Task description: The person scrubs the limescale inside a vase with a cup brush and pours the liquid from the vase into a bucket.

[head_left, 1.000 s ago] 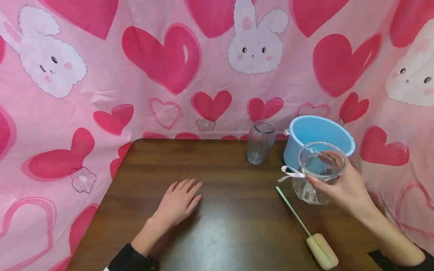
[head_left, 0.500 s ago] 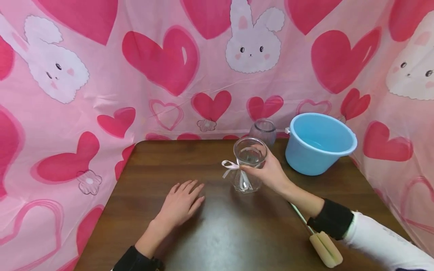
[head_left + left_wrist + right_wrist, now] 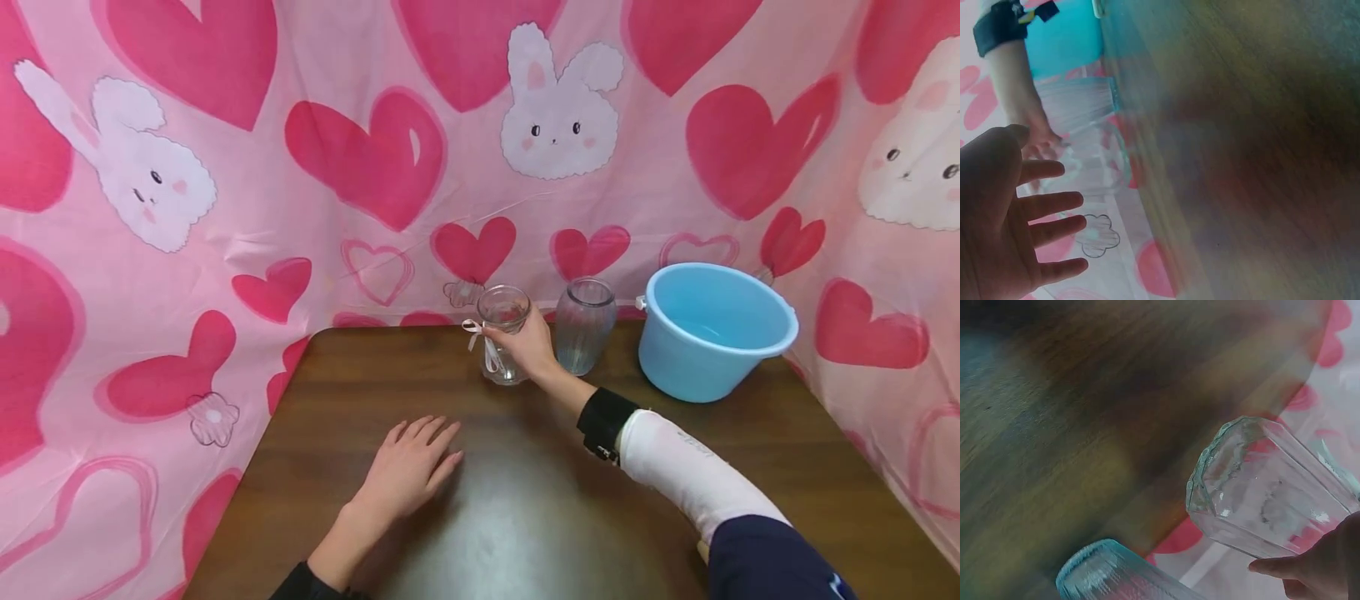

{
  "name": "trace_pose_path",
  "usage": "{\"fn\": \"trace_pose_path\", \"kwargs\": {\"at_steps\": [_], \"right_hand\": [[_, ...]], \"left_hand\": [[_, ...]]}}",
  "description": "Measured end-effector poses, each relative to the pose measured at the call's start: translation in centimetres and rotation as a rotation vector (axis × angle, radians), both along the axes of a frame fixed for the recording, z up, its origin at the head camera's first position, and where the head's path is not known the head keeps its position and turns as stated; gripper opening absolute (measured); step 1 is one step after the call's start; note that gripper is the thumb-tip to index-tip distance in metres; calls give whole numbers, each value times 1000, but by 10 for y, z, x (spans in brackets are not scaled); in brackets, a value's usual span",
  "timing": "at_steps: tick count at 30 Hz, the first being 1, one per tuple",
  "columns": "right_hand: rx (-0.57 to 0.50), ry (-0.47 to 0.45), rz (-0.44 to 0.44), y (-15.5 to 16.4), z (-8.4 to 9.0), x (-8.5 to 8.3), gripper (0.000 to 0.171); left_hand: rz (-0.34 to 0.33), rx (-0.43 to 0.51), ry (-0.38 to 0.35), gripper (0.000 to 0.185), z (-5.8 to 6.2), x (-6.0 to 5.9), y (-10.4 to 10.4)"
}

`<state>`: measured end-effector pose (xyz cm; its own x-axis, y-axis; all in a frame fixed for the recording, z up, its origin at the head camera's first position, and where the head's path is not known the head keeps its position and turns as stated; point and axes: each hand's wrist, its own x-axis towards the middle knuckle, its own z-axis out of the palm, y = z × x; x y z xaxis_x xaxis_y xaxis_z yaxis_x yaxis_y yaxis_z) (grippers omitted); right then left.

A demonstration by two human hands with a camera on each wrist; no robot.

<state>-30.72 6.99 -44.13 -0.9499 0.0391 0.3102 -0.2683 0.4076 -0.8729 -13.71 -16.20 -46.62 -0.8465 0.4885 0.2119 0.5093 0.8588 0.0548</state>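
Now, held thing: ribboned glass jar point(image 3: 502, 333), standing upright at the counter's point(image 3: 525, 500) far edge — just left of the ribbed glass vase point(image 3: 583, 325).
Right hand point(image 3: 534, 348): reaching far forward, fingers wrapping the jar.
Left hand point(image 3: 408, 468): lying flat, fingers straight, holding nothing — well nearer the body.

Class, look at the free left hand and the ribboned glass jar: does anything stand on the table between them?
Nothing visible does. The left hand lies flat on bare wooden table; the ribboned glass jar, gripped by the right hand, stands farther back.
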Motion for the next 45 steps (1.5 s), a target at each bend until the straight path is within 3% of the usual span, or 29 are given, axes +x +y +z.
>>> {"fn": "trace_pose_path", "kwargs": {"at_steps": [4, 9, 13, 18, 22, 25, 29, 35, 39, 45], "right_hand": [[8, -14, -31, -6, -11, -11, 88], [-5, -18, -72, 2, -13, -19, 86], [-5, -25, -67, 15, -6, -22, 87], [31, -33, 13, 23, 5, -27, 86], [69, -80, 41, 26, 11, -26, 91], [113, -124, 36, 29, 16, -21, 87], [270, -136, 51, 40, 22, 0, 75], [623, 2, 102, 62, 16, 57, 60], [804, 79, 108, 68, -3, 99, 65], [908, 102, 26, 87, -12, 140, 80]], "left_hand": [[8, -13, 24, 46, -2, 3, -2], [0, -1, 44, 47, -3, -1, -1], [-11, 10, 55, 48, 0, -6, 2], [-4, 13, 28, 49, 5, -12, 5], [-3, 24, 6, 49, 6, -13, 6], [-4, 41, 30, 49, 6, -16, 8], [-6, 80, 65, 49, 8, -21, 11], [27, 128, 46, 59, 7, -23, 15], [73, 139, 78, 63, -3, -12, 10], [96, 192, 74, 68, -11, -10, 15]]}}
